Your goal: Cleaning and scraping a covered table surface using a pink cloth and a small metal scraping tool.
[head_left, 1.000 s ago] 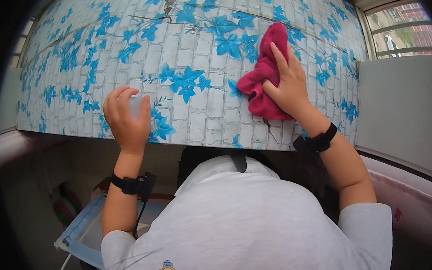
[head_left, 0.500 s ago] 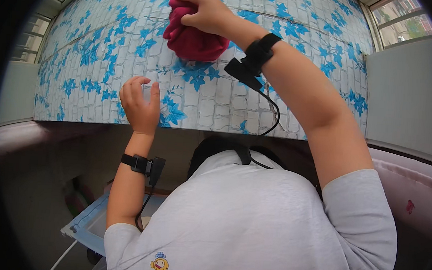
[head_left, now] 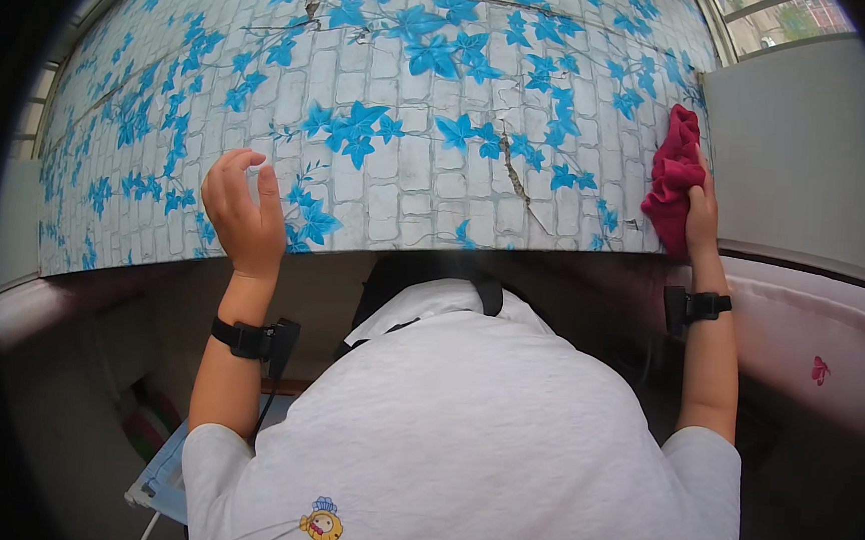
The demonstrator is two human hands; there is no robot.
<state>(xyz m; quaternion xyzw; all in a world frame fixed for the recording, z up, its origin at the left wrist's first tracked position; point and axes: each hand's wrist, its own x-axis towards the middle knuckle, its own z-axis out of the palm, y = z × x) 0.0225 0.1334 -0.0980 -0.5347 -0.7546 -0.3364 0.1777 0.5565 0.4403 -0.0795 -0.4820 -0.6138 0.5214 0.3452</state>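
A crumpled dark red cloth (head_left: 675, 182) lies against the tabletop at its right edge, beside the pale side wall. My right hand (head_left: 701, 211) grips it, the thumb bent over its folds and the other fingers mostly hidden by the cloth and hand. Near the front left edge of the table (head_left: 407, 203), my left hand (head_left: 245, 207) is held with nothing in it, fingers loosely curled and thumb apart. The tabletop carries a white brick pattern with blue leaves.
Worn, peeling cracks mark the table covering (head_left: 512, 175). A pale panel (head_left: 812, 156) borders the right side, below a window (head_left: 786, 24). Pink fabric (head_left: 800, 316) hangs at the lower right. A light blue framed object (head_left: 162, 477) stands at the lower left.
My right hand has carried the red cloth from the far middle of the table to its right edge. My left hand stays near the front left edge, still empty.
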